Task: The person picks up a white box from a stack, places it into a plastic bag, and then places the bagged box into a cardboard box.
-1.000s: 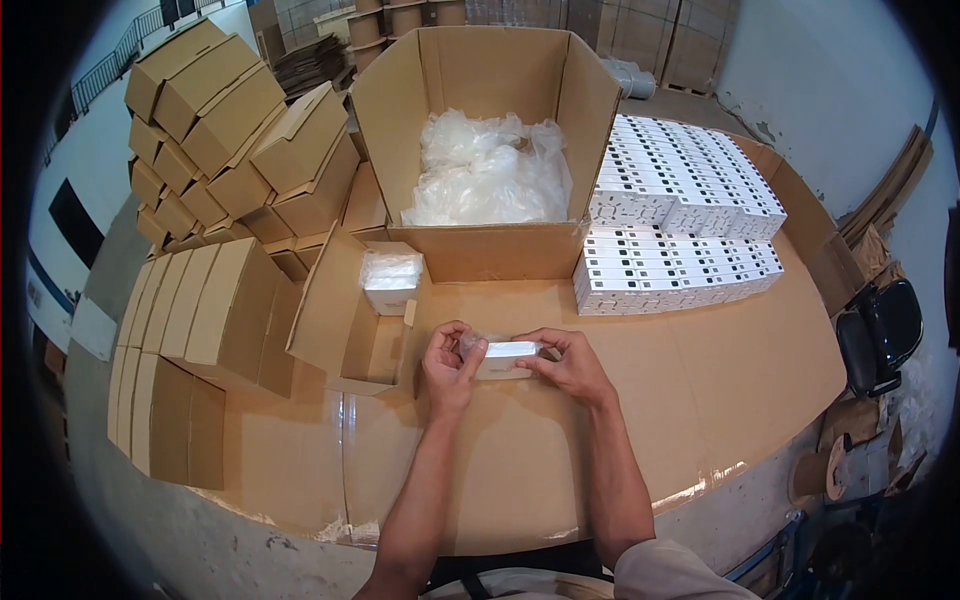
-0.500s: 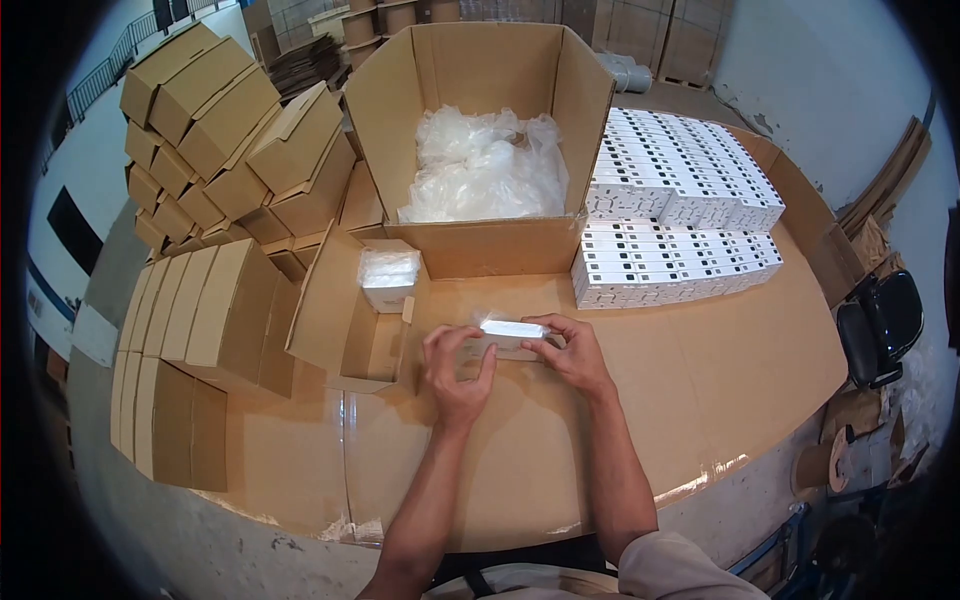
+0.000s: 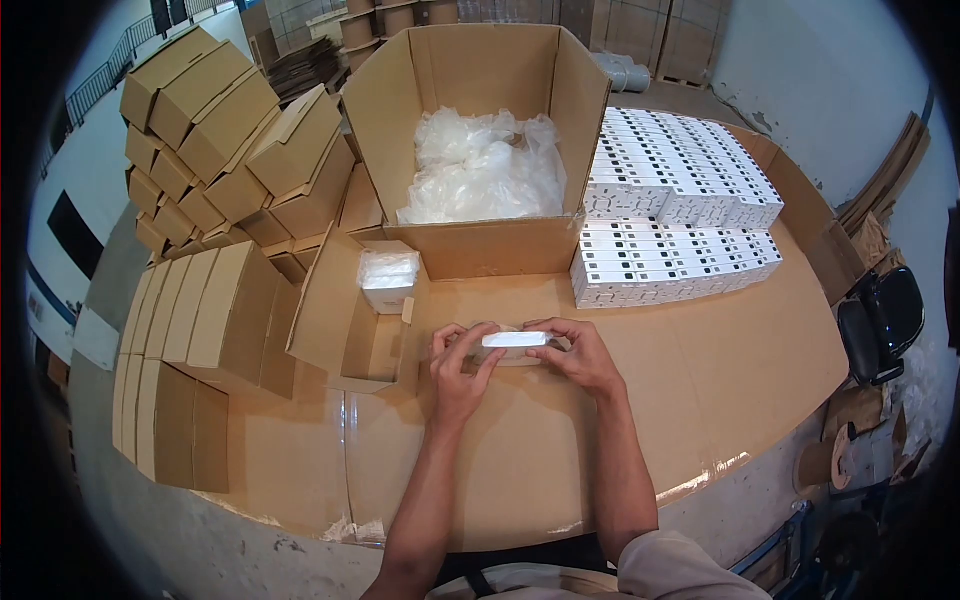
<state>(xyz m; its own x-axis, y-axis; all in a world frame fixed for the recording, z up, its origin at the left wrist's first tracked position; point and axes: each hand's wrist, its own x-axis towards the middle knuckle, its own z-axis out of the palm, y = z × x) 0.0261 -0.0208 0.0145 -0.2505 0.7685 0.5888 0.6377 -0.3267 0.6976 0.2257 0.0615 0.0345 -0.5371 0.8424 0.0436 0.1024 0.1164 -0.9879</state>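
A small white box [image 3: 515, 340] wrapped in a clear plastic bag is held between my two hands, just above the cardboard-covered table. My left hand [image 3: 462, 368] is closed on its left end, fingers curled behind and thumb in front. On the right end, my right hand [image 3: 583, 357] pinches the box and its loose film between thumb and fingers. Left of my hands stands an open brown carton [image 3: 375, 375], its lid flap folded out to the left. Several bagged white boxes [image 3: 388, 280] fill the far end of that carton.
Behind my hands, a large open cardboard box [image 3: 480, 245] holds a heap of clear plastic bags [image 3: 487, 165]. White boxes [image 3: 675, 265] stand in rows at the right. Brown cartons [image 3: 215, 310] line the left, with more piled behind. A black chair [image 3: 880, 325] is beyond the right edge.
The white box has come slightly nearer to me and its white face now shows more squarely. The fingers of my left hand have closed in on its left end.
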